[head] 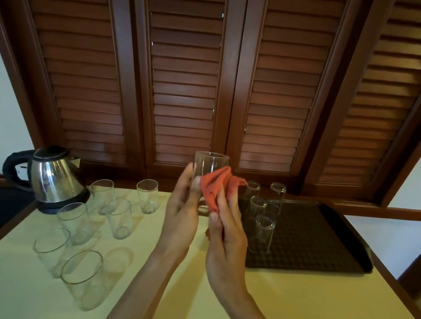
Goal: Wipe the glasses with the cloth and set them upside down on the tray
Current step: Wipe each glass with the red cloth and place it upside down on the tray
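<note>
I see a wall of dark brown wooden shutters point(184, 78) in front of me, with many thin slats. Small bits of light peek through the cracks. White walls point(0, 101) stand on both sides. Below the shutters is a table with a pale yellow top point(189, 300) and a brown wooden edge. A shiny silver kettle point(51, 179) with a black handle sits on the table's far left corner. The room looks dim and warm.

Steel kettle point(51, 179) with black handle on cream table point(189, 300), dark louvred wooden shutters point(184, 78) behind
</note>
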Demonstrator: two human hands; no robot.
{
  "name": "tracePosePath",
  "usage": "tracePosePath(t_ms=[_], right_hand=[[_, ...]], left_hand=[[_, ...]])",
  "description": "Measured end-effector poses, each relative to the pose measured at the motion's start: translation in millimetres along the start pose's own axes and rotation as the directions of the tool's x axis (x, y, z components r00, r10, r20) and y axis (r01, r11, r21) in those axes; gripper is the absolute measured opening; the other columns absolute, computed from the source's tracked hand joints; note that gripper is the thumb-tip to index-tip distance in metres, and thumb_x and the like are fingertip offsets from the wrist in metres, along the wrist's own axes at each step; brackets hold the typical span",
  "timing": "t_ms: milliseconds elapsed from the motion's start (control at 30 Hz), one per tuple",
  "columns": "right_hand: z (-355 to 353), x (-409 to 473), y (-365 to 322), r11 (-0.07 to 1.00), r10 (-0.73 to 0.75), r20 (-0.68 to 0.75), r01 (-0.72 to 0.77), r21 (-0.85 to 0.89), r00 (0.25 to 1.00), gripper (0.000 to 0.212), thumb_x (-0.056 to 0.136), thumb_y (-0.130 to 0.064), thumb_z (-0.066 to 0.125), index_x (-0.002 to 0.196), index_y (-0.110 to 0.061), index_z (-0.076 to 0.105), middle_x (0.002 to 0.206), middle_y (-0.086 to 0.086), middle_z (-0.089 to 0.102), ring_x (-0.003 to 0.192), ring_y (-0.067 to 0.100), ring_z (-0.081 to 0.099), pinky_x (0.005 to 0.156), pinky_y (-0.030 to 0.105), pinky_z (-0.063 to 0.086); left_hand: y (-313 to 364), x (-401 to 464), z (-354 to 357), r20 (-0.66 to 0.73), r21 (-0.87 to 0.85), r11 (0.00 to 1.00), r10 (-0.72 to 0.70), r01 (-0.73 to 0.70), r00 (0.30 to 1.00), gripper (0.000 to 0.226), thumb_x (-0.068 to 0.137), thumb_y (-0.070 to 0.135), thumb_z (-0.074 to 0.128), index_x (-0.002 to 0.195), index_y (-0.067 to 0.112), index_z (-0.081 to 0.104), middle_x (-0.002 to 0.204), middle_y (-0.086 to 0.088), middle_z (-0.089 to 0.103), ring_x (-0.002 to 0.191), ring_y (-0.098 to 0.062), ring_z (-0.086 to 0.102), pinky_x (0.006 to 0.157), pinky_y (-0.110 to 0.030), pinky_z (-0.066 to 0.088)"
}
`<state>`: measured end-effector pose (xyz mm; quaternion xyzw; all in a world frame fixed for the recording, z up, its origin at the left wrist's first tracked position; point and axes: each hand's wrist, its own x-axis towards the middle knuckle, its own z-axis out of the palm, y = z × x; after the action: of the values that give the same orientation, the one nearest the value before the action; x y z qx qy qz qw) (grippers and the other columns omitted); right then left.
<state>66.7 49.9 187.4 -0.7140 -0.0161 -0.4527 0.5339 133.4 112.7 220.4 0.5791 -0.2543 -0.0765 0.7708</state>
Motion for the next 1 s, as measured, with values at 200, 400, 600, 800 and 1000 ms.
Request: tracePosePath(t_ms=[200, 400, 600, 800, 1000], right_hand=[[-2, 21, -8, 0.980, 0.008, -0.026, -0.013, -0.197, 1.000, 0.051, 0.107, -0.037, 0.037, 0.155, -0.043, 0.019, 0.164, -0.028, 0.009, 0.150, -0.008, 0.008, 0.117, 0.009, 0.016], [-12, 28, 3, 0.975, 0.065, -0.039, -0.072, -0.211, 0.997, 0.057, 0.098, -0.056, 0.035, 0.152, -0.042, 0.029, 0.156, -0.035, 0.023, 0.140, -0.013, 0.024, 0.109, 0.005, 0.022], [5, 6, -3, 0.988, 0.010, 0.027, -0.006, -0.155, 1.000, 0.052, 0.101, -0.056, 0.038, 0.152, -0.049, 0.033, 0.148, -0.002, 0.027, 0.143, 0.010, 0.029, 0.115, 0.018, 0.028], [-5, 31, -12, 0.983, 0.140, 0.049, -0.133, -0.126, 0.989, 0.057, 0.104, -0.043, 0.035, 0.158, -0.035, 0.020, 0.161, -0.030, 0.006, 0.148, -0.012, 0.009, 0.114, 0.004, 0.017], [-2, 19, -2, 0.981, 0.148, 0.043, -0.141, -0.137, 0.988, 0.053, 0.104, -0.050, 0.029, 0.154, -0.045, 0.011, 0.165, -0.026, -0.006, 0.149, -0.013, 0.000, 0.121, 0.012, 0.012]], left_hand=[[-4, -6, 8, 0.071, 0.002, 0.998, -0.058, 0.058, 0.996, 0.056, 0.100, 0.062, 0.035, 0.138, 0.032, 0.064, 0.138, -0.001, 0.068, 0.131, -0.019, 0.063, 0.113, -0.053, 0.047], [-4, -4, 0, 0.076, -0.002, 0.999, -0.035, 0.035, 0.997, 0.044, 0.101, 0.054, 0.049, 0.135, 0.033, 0.068, 0.133, -0.002, 0.071, 0.127, -0.021, 0.065, 0.113, -0.056, 0.048], [-2, 8, 3, 0.025, -0.063, 0.998, -0.011, 0.013, 1.000, 0.048, 0.110, 0.050, 0.032, 0.148, 0.032, 0.055, 0.135, -0.004, 0.070, 0.128, -0.024, 0.065, 0.112, -0.055, 0.048], [-5, 1, 7, 0.095, -0.072, 0.995, -0.060, 0.067, 0.994, 0.051, 0.103, 0.051, 0.046, 0.148, 0.029, 0.056, 0.142, 0.000, 0.066, 0.137, -0.020, 0.058, 0.119, -0.055, 0.041], [-12, -3, 0, 0.099, -0.062, 0.994, -0.084, 0.091, 0.992, 0.045, 0.112, 0.042, 0.035, 0.147, 0.025, 0.058, 0.139, -0.002, 0.069, 0.134, -0.021, 0.061, 0.116, -0.054, 0.045]])
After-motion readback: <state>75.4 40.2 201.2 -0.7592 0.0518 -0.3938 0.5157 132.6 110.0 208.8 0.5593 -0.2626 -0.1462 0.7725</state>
